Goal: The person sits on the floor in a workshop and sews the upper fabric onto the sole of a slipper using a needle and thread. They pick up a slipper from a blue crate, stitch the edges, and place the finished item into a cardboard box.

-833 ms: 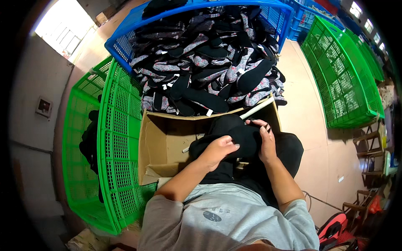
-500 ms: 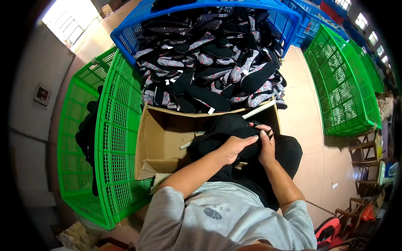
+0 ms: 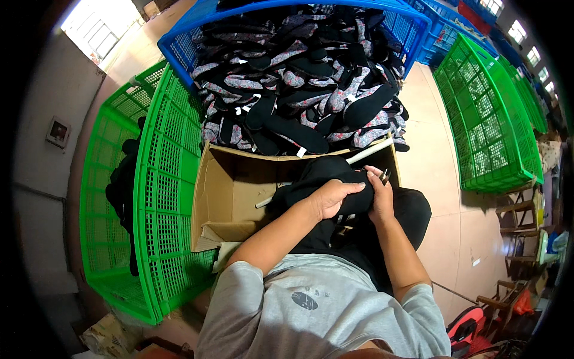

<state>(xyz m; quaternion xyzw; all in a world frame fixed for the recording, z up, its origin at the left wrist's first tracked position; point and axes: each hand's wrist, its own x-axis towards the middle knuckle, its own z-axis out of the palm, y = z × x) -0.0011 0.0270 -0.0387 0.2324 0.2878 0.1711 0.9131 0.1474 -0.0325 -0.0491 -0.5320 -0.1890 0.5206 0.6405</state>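
Observation:
My left hand (image 3: pixel 336 198) is closed round a black fabric piece (image 3: pixel 357 202), thumb lying along its top. Against my black trousers its outline is hard to follow, so I cannot tell whether it is a slipper like those in the bin. On its other side, my right hand (image 3: pixel 381 194) has its fingers curled round small metal snips (image 3: pixel 384 177), whose pointed tips stick up past the fingers. The right hand also rests against the black piece. Both hands are over my lap, at the near edge of an open cardboard box (image 3: pixel 230 188).
Beyond the box, a blue crate (image 3: pixel 179 57) is heaped with black-soled slippers (image 3: pixel 296 133) with floral fabric. A white rod (image 3: pixel 372 151) crosses the box. Green crates (image 3: pixel 170 197) stand on the left, another green crate (image 3: pixel 487 119) on the right. Wooden stools (image 3: pixel 517 209) are at the far right.
The black piece has been turned so more of its smooth face shows between my hands. My right hand has shifted slightly, and the snips' tips now point up, clear of the fabric.

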